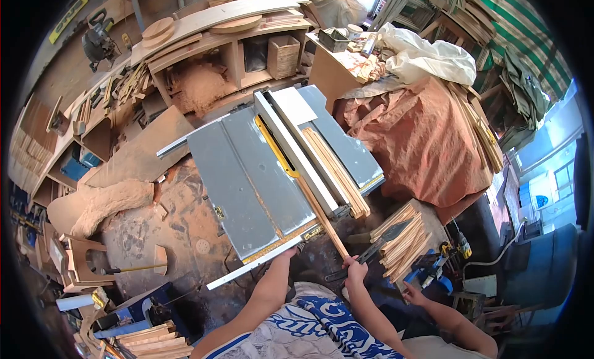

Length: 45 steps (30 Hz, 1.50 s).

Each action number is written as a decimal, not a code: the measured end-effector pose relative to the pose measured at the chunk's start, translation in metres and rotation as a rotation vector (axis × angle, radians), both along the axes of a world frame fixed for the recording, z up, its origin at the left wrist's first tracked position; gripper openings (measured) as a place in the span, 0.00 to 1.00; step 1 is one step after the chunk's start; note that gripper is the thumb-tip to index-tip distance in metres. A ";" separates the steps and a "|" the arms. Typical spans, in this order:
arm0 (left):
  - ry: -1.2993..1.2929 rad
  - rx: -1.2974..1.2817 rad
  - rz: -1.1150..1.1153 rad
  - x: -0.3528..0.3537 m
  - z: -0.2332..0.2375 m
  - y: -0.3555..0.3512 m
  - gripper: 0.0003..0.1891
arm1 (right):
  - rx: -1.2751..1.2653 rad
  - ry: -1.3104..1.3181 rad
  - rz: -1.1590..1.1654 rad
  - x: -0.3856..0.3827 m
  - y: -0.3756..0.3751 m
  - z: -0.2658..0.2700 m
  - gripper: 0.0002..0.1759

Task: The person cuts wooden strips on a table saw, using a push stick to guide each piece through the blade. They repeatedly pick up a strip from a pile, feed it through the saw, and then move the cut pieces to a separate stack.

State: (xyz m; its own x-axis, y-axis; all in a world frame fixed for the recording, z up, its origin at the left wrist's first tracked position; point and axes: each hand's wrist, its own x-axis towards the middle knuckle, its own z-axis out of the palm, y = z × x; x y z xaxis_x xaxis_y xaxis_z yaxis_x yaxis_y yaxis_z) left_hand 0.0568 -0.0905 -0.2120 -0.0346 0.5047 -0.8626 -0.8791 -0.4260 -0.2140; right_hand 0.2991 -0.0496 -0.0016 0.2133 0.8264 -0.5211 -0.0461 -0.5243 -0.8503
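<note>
Now, right fingers [354,263] gripping strip [326,223], saw table [226,167].

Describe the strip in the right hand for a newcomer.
Find the grey saw table, then its pale fence. The wooden strip lies on the side with the yellow insert. Unlike the grouped strips beyond the fence, it lies alone, one end in the right hand.

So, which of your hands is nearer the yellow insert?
Left: left hand at table's front edge, short of the yellow insert; right hand farther, rightward, holding a strip.
</note>
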 end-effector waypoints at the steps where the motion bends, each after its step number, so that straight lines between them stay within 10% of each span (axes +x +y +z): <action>1: -0.011 -0.011 -0.011 0.000 -0.003 -0.002 0.19 | 0.001 0.011 -0.003 0.000 0.001 0.001 0.11; 5: -0.054 -0.049 -0.048 0.009 -0.011 -0.016 0.20 | 0.022 0.014 -0.022 -0.002 0.001 -0.002 0.11; 7: 0.303 -0.208 -0.591 0.028 0.010 -0.035 0.25 | 0.030 0.009 -0.033 -0.005 0.001 -0.004 0.12; 10: 0.301 0.270 -1.174 0.046 0.084 -0.061 0.21 | 0.023 -0.002 -0.049 -0.012 0.005 0.003 0.12; 12: 1.485 0.389 -1.559 0.040 0.158 -0.053 0.17 | 0.002 0.000 -0.066 -0.022 0.011 0.002 0.12; 14: 2.307 0.019 -1.088 0.019 0.238 -0.028 0.18 | 0.046 0.014 -0.077 -0.024 0.013 -0.004 0.12; 16: 2.506 -0.338 -0.847 -0.005 0.242 0.015 0.26 | 0.052 0.008 -0.071 -0.036 0.017 -0.005 0.12; 25: 2.537 -0.419 -0.931 -0.018 0.215 0.052 0.48 | 0.071 0.042 -0.121 -0.072 0.034 -0.013 0.12; 45: 2.764 -0.546 -1.119 -0.027 0.225 0.053 0.51 | -0.019 0.357 0.089 -0.053 0.020 -0.008 0.10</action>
State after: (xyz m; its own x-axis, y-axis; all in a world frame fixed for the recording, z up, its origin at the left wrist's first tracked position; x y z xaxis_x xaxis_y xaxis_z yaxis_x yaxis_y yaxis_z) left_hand 0.0299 -0.0371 0.0128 -0.3134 0.9096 0.2729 0.8892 0.1802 0.4205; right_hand 0.2463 -0.0301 -0.0094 -0.0570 0.8231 -0.5651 -0.2921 -0.5550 -0.7789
